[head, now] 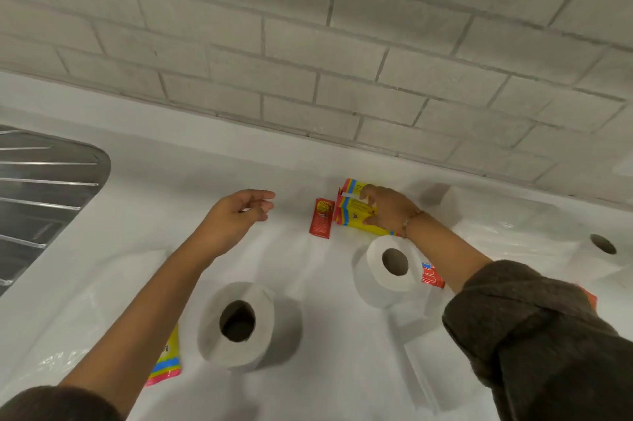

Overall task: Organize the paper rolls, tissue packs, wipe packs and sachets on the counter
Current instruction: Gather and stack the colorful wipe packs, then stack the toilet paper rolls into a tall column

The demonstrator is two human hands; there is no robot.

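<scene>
My right hand [388, 210] grips a yellow, red and blue pack [352, 211] that rests on the white counter [318, 283] near the back wall. A red sachet [321, 217] lies just left of that pack. My left hand [241, 211] hovers open to the left of the sachet, holding nothing. Two white paper rolls stand on end: one [236, 324] in the near middle, another [390, 270] under my right forearm. A second colourful pack [168, 362] lies partly under my left arm. A red pack [433, 278] peeks out behind the right roll.
A steel sink drainboard [44, 194] takes up the left edge. At far right lies another white roll [597, 246] with clear plastic wrap around it. A grey brick wall [308, 43] bounds the counter at the back. My dark sleeves cover the near corners.
</scene>
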